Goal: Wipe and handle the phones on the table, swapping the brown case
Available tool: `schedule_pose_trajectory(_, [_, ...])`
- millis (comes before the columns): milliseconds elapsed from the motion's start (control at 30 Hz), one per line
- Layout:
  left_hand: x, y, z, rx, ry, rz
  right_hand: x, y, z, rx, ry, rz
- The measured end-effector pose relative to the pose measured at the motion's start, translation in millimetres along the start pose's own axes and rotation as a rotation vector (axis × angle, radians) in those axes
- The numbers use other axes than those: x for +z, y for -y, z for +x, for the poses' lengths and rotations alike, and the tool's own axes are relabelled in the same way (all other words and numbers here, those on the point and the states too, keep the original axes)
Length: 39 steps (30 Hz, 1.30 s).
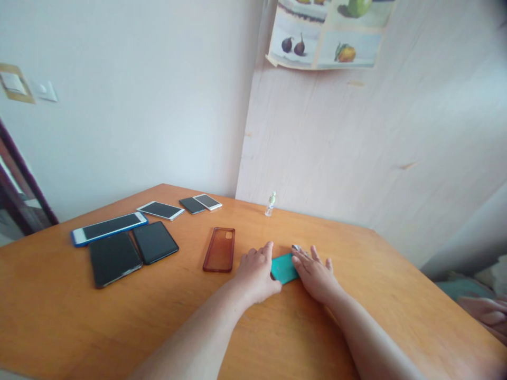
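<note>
A flat teal phone (pixel 284 268), or one in a teal cover, lies on the table between my hands. My left hand (pixel 256 272) grips its left end, with the thumb at the near edge and the index finger at the far edge. Flat over its right end rests my right hand (pixel 317 272), fingers stretched and spread. A small white and dark bit (pixel 296 247) shows past the right fingertips; what it is I cannot make out. Left of my left hand is an empty reddish-brown clear phone case (pixel 219 250).
Several phones lie at the left, among them a blue-cased phone (pixel 111 228) and a black phone (pixel 155 243). A small clear bottle with a pale green top (pixel 270 204) stands near the back edge of the wooden table (pixel 174 327). Another person's hand (pixel 485 312) shows at far right.
</note>
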<state>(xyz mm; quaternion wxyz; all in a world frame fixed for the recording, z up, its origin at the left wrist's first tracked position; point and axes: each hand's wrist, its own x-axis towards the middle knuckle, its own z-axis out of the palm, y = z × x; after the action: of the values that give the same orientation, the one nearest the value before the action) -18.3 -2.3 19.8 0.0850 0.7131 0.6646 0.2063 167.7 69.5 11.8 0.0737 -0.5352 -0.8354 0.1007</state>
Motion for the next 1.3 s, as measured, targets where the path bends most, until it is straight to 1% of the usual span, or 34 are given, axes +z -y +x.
schedule_pose_trajectory(33, [0.0, -0.1, 0.2, 0.001, 0.005, 0.003, -0.8, -6.6, 2.6, 0.062, -0.018, -0.018])
schedule_pose_trajectory(67, [0.1, -0.2, 0.4, 0.001, 0.006, 0.004, -1.3, -10.3, 3.3, 0.088, -0.024, -0.031])
schedule_pose_trajectory(100, [0.1, -0.4, 0.5, 0.003, 0.003, 0.004, -1.4, -10.6, 2.1, 0.077, -0.02, -0.035])
schedule_pose_trajectory(133, [0.1, -0.5, 0.5, 0.005, -0.003, 0.003, -1.1, -7.3, -0.9, 0.034, -0.006, -0.031])
schedule_pose_trajectory(267, [-0.1, -0.5, 0.1, -0.001, -0.016, -0.001, 2.2, 19.5, -18.0, -0.246, 0.092, 0.03])
schedule_pose_trajectory(300, [-0.1, -0.4, -0.1, -0.001, -0.015, 0.001, 2.3, 22.9, -19.9, -0.28, 0.106, 0.032])
schedule_pose_trajectory(333, [0.0, -0.1, -0.2, 0.002, -0.015, 0.006, 1.8, 22.9, -19.8, -0.28, 0.106, 0.02])
schedule_pose_trajectory(367, [0.1, 0.1, -0.2, 0.008, -0.016, 0.012, 0.6, 19.4, -18.0, -0.243, 0.094, -0.005])
schedule_pose_trajectory(400, [0.4, 0.4, -0.2, 0.015, -0.018, 0.02, -1.0, 13.0, -14.7, -0.174, 0.073, -0.037])
schedule_pose_trajectory(500, [1.3, 1.3, 0.0, 0.03, -0.02, 0.033, -6.5, -11.9, -3.3, 0.081, 0.016, -0.132])
schedule_pose_trajectory(533, [1.5, 1.5, 0.0, 0.032, -0.019, 0.032, -7.8, -17.2, -1.2, 0.131, 0.014, -0.152])
schedule_pose_trajectory(567, [1.6, 1.6, 0.0, 0.034, -0.02, 0.031, -8.5, -19.2, -0.9, 0.151, 0.02, -0.164])
schedule_pose_trajectory(633, [1.4, 1.7, -0.4, 0.042, -0.033, 0.025, -8.4, -12.5, -5.6, 0.099, 0.051, -0.168])
schedule_pose_trajectory(767, [-0.1, 1.5, -1.4, 0.056, -0.054, 0.005, -8.9, 19.3, -26.3, -0.176, 0.155, -0.088])
schedule_pose_trajectory(800, [-0.5, 1.5, -1.7, 0.058, -0.055, 0.002, -10.5, 23.6, -29.9, -0.225, 0.185, -0.058])
schedule_pose_trajectory(833, [-0.9, 1.4, -1.8, 0.06, -0.055, 0.003, -12.5, 24.6, -31.8, -0.246, 0.208, -0.035])
schedule_pose_trajectory(867, [-1.2, 1.3, -1.8, 0.063, -0.055, 0.007, -14.9, 22.3, -31.8, -0.233, 0.22, -0.026])
schedule_pose_trajectory(900, [-1.4, 1.2, -1.8, 0.065, -0.056, 0.012, -17.3, 17.2, -30.1, -0.187, 0.216, -0.035])
schedule_pose_trajectory(1000, [-1.6, 0.8, -1.3, 0.071, -0.055, 0.033, -22.2, -3.9, -20.9, 0.021, 0.146, -0.142])
schedule_pose_trajectory(1067, [-1.6, 0.7, -1.1, 0.073, -0.051, 0.04, -22.7, -9.5, -18.4, 0.081, 0.112, -0.206])
schedule_pose_trajectory(1133, [-1.8, 0.7, -1.2, 0.071, -0.046, 0.039, -21.9, -1.9, -22.6, 0.034, 0.118, -0.216])
schedule_pose_trajectory(1267, [-3.6, 0.7, -2.3, 0.07, -0.026, 0.043, -22.7, 28.2, -40.8, -0.24, 0.209, -0.093])
schedule_pose_trajectory(1300, [-4.4, 0.5, -2.6, 0.073, -0.017, 0.047, -24.0, 31.3, -43.4, -0.28, 0.226, -0.065])
